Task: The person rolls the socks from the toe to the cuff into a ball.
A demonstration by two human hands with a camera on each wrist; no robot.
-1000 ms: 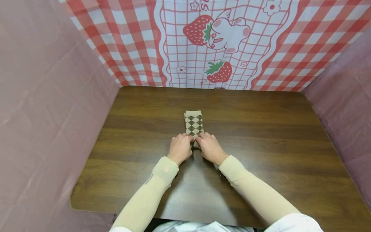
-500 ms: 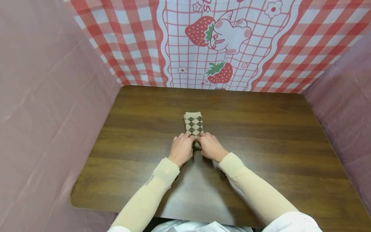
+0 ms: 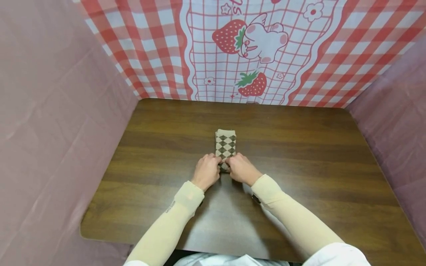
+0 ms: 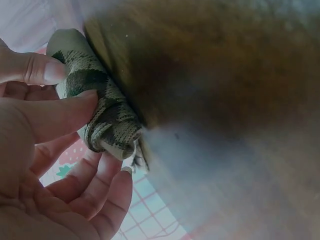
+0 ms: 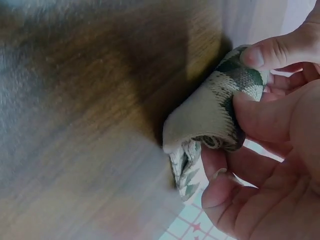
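A beige sock [image 3: 226, 142] with dark green-brown diamonds lies lengthwise at the middle of the table, its cuff end pointing away from me. A second layer edges out along its left side. My left hand [image 3: 206, 171] pinches the near end from the left, thumb on top and fingers beneath. From the right, my right hand [image 3: 243, 169] pinches that same end, the two thumbs almost meeting. Both wrist views show the near end of the sock [image 4: 102, 100] turned over into a thick roll, with a curled layer of sock [image 5: 215, 141] visible at its side.
The brown wood-grain table [image 3: 299, 155] runs out to rounded corners. A red-and-white checked cloth [image 3: 153, 48] with strawberries hangs along its far edge. Pink drapes [image 3: 60, 122] close in the left and right sides.
The sock has shifted slightly right and a little toward me, its far part now straighter. Both hands keep their pinch on its near end, with only small movements.
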